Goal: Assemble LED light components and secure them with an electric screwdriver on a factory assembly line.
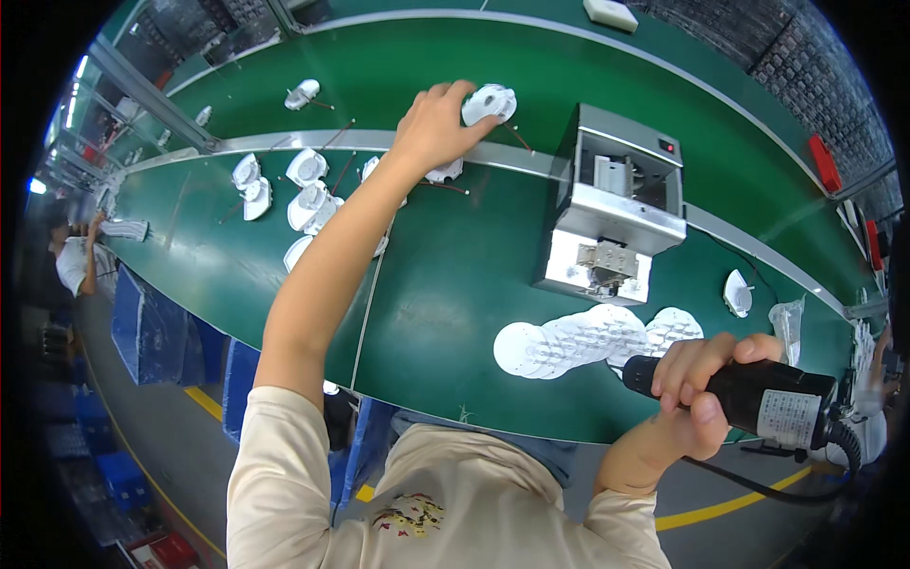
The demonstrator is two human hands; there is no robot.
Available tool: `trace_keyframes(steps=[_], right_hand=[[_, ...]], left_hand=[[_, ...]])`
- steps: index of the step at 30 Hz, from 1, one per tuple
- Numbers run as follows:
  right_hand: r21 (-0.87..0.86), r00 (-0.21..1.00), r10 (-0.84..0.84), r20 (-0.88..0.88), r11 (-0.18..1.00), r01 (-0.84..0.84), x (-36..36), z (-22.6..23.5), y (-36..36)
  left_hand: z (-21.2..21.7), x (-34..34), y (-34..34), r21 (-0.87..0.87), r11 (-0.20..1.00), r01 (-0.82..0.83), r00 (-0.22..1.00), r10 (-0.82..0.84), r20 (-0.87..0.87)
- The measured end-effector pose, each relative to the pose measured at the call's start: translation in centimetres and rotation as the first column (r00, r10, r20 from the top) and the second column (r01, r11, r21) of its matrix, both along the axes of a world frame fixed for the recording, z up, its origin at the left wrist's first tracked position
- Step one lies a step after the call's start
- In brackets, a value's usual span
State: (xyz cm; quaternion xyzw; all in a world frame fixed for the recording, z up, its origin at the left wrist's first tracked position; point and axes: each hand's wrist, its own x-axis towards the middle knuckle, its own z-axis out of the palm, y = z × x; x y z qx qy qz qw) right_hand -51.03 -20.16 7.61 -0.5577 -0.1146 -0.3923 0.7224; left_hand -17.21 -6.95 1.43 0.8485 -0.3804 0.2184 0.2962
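left hand (pixel 438 123) grips white round housing (pixel 490 102) at 12 | right hand (pixel 697 398) holds black electric screwdriver (pixel 758 396) at 4 | step: fetching part | next likely: bring it near

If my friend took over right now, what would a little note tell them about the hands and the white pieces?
Left hand: stretched far out, fingers on a round white part at the belt's metal divider rail.
Right hand: gripping a black corded power tool near the table edge.
More white shells lie scattered on the green belt; a row of flat white discs lies before the grey metal machine.
Done: not clear from here. Left: the part is not yet brought in.
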Motion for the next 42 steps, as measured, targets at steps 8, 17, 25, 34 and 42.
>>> trace_keyframes(steps=[8, 17, 25, 34, 42], right_hand=[[0.076, 0.997, -0.077, -0.008, 0.994, 0.077, -1.1, 0.7, -1.9], [0.007, 0.99, -0.14, -0.018, 0.99, 0.14, -1.4, -0.2, -3.0], [-0.132, 0.999, -0.035, 0.036, 0.99, 0.039, -3.2, -0.2, -3.5], [-0.118, 0.973, -0.218, -0.073, 0.971, 0.209, -2.1, -1.8, -2.7], [-0.083, 0.98, -0.172, -0.101, 0.983, 0.164, -1.6, -0.2, -2.9]], left_hand=[[-0.8, -1.7, 4.0, 0.563, 0.822, -0.082, 0.956, 0.225, -0.189], [-0.3, 10.9, 12.0, 0.075, 0.978, -0.195, 0.935, 0.208, -0.286], [-3.2, 21.7, 13.7, 0.475, 0.755, -0.451, 0.825, 0.557, -0.102], [-0.4, 22.3, 17.3, 0.507, 0.823, -0.257, 0.939, 0.337, -0.07], [9.3, -6.2, 15.6, 0.439, 0.889, 0.129, 0.988, -0.081, -0.128]])
